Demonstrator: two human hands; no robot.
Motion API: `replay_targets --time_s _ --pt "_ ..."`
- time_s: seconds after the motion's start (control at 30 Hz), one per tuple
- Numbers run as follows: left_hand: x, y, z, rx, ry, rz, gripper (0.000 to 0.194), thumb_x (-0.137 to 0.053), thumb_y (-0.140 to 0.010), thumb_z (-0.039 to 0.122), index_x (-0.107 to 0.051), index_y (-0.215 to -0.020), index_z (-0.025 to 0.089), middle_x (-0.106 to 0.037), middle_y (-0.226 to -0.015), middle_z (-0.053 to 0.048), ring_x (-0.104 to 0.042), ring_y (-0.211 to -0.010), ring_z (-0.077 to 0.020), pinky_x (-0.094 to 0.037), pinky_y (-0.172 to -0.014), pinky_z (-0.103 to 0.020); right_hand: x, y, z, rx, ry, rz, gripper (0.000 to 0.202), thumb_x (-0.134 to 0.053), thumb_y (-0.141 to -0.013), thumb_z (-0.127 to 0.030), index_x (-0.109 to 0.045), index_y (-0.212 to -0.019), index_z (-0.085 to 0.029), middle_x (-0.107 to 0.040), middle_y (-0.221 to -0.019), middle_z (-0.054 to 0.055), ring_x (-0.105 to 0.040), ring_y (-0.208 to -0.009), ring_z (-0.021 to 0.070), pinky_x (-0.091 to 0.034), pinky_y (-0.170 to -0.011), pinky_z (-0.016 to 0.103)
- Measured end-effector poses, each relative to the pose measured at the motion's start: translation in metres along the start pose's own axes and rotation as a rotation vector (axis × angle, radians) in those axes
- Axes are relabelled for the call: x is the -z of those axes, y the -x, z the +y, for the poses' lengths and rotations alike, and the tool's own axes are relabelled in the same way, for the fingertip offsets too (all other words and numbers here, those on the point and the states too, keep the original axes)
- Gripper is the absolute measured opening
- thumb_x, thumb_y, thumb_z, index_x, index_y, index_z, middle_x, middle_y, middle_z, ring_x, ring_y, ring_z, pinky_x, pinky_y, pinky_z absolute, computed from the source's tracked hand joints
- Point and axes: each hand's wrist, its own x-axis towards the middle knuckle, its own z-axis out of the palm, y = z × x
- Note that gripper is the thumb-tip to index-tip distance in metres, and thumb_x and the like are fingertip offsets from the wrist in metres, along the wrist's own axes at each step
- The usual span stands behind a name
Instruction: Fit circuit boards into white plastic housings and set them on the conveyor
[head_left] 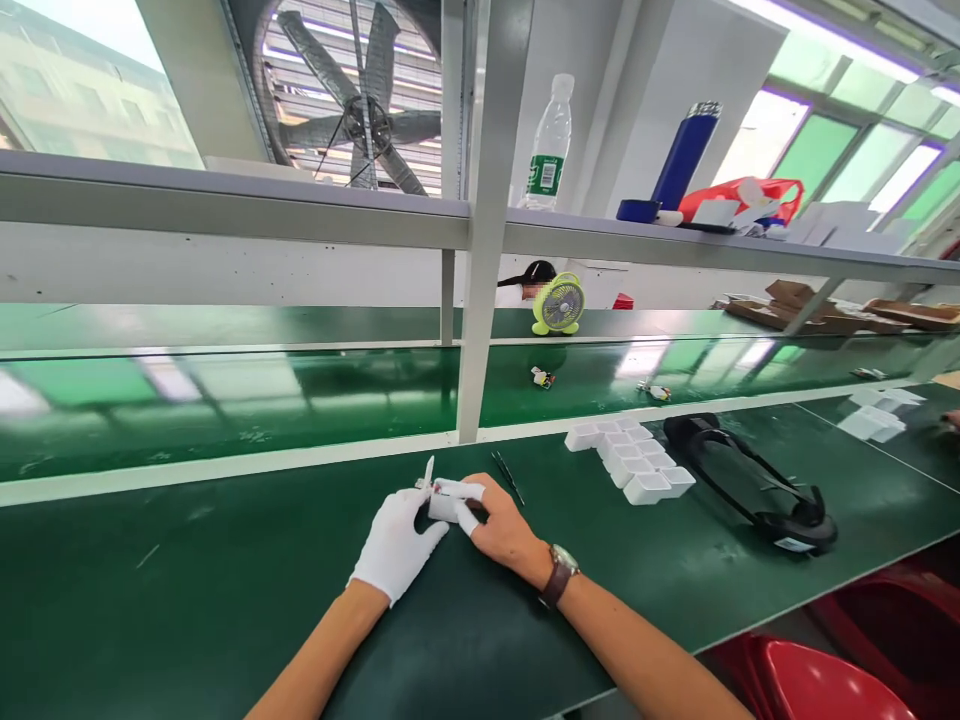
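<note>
My left hand (397, 540), in a white glove, has its fingers closed on the left side of a small white box (442, 507). White finger covers are on the fingertips of my right hand (499, 525), which holds the same box from the right. A thin white piece (429, 470) sticks up near my left fingertips; its lower end is hidden. Just beyond my right hand, dark tweezers (509, 477) lie on the green table (247, 600).
Several white trays (634, 460) stand right of my hands, beside a black strap-like object (750, 485). A metal post (480, 250) rises behind the hands to a shelf. Small parts (542, 378) lie on the green strip behind. Red stools (817, 680) are lower right.
</note>
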Motion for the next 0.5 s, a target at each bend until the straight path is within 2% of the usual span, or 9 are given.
replay_targets --time_s 0.07,0.13,0.23,0.4,0.5 --pt "0.001 0.002 0.007 -0.003 0.091 0.04 0.043 -0.071 -0.078 0.027 -0.066 -0.12 0.02 -0.071 -0.109 -0.009 -0.067 -0.098 -0.0264 -0.056 -0.089 -0.043 -0.001 -0.003 -0.001 -0.128 -0.207 0.052 0.028 -0.079 -0.076 -0.036 -0.071 -0.098 -0.022 -0.07 -0.099 0.004 -0.067 -0.088 0.02 -0.056 -0.088 0.04" --pt "0.001 0.005 0.014 0.005 0.162 0.106 0.049 -0.071 -0.079 0.028 -0.061 -0.126 0.021 -0.07 -0.112 -0.009 -0.069 -0.096 -0.0235 -0.058 -0.086 -0.04 -0.001 -0.006 -0.002 -0.193 -0.285 0.034 0.035 -0.075 -0.08 -0.043 -0.069 -0.105 -0.021 -0.072 -0.093 0.004 -0.069 -0.082 0.0204 -0.058 -0.08 0.041" --pt "-0.001 0.009 0.021 0.016 0.216 0.17 0.051 -0.072 -0.08 0.027 -0.059 -0.129 0.023 -0.069 -0.111 -0.007 -0.07 -0.091 -0.0207 -0.059 -0.084 -0.038 -0.001 -0.007 -0.005 -0.268 -0.361 -0.004 0.039 -0.074 -0.081 -0.046 -0.068 -0.108 -0.018 -0.074 -0.093 0.006 -0.071 -0.083 0.0218 -0.059 -0.076 0.04" --pt "0.0 0.011 0.025 0.02 0.261 0.143 0.051 -0.072 -0.08 0.026 -0.059 -0.129 0.023 -0.069 -0.109 -0.007 -0.07 -0.095 -0.0209 -0.058 -0.087 -0.038 0.0 -0.006 -0.007 -0.314 -0.372 -0.011 0.039 -0.078 -0.078 -0.045 -0.07 -0.104 -0.017 -0.075 -0.091 0.008 -0.072 -0.082 0.0223 -0.06 -0.074 0.038" --pt "0.001 0.009 0.021 0.032 0.232 0.096 0.055 -0.075 -0.077 0.026 -0.059 -0.129 0.023 -0.068 -0.113 -0.008 -0.068 -0.1 -0.0236 -0.057 -0.09 -0.041 -0.001 -0.006 -0.006 -0.281 -0.336 0.027 0.039 -0.077 -0.079 -0.045 -0.07 -0.105 -0.018 -0.074 -0.095 0.007 -0.071 -0.084 0.0221 -0.06 -0.076 0.039"
